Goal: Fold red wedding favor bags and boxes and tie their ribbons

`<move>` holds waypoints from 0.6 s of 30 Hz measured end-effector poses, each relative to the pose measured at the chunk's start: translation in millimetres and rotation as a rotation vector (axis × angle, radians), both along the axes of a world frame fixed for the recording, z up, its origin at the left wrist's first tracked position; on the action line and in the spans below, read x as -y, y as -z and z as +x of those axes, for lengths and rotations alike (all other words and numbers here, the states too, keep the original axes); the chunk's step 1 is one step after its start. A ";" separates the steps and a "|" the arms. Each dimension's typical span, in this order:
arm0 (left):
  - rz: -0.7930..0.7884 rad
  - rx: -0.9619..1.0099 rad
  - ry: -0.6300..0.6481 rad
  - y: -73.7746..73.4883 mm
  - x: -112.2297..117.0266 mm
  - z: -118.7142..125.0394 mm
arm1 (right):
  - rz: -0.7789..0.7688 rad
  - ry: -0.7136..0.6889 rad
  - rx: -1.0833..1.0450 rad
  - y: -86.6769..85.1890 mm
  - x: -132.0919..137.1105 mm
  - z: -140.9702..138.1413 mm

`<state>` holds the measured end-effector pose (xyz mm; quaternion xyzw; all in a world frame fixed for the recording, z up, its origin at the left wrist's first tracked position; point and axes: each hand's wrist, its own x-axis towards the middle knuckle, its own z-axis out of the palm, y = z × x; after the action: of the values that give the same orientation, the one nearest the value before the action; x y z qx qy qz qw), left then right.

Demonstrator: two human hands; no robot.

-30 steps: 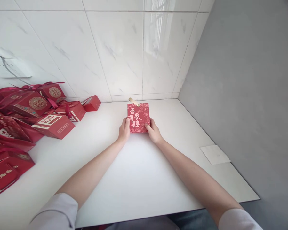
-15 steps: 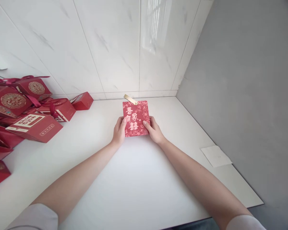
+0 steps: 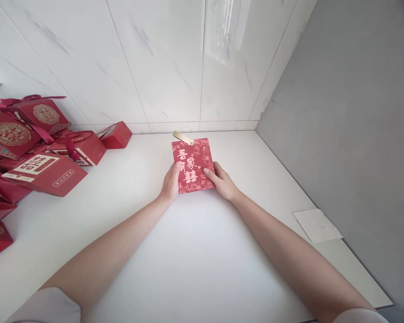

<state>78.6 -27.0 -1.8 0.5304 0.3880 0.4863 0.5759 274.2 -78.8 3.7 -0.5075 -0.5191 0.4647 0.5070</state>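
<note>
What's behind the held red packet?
A gold strip pokes out past the top left corner of the red packet. Its remainder is covered; so are most fingers of the left hand and right hand.

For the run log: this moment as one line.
left hand: holds red envelope left edge | right hand: holds right edge | gold tab: at top edge | red boxes: piled left on white table

I see red packet [image 3: 192, 165] as matt printed paper w/ shiny gold tab [image 3: 183, 137]; table [image 3: 195, 260] smooth matt white; wall tiles [image 3: 175, 67] glossy; boxes [image 3: 47, 174] card, satin ribbon.
</note>
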 end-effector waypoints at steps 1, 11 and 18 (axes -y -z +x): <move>0.006 -0.008 0.000 0.5 -0.5 -0.1 | 0.000 0.003 0.004 0.5 0.0 0.4; 0.091 -0.126 -0.049 -2.7 1.8 -1.4 | 0.068 0.067 0.033 1.6 0.7 -0.9; 0.338 -0.267 0.005 -5.1 10.9 -1.2 | 0.434 0.378 0.134 -1.8 11.2 -12.2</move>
<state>77.4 -37.9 3.3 0.6801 0.3726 0.4684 0.4234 262.0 -90.0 5.5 -0.5044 -0.5349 0.2056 0.6459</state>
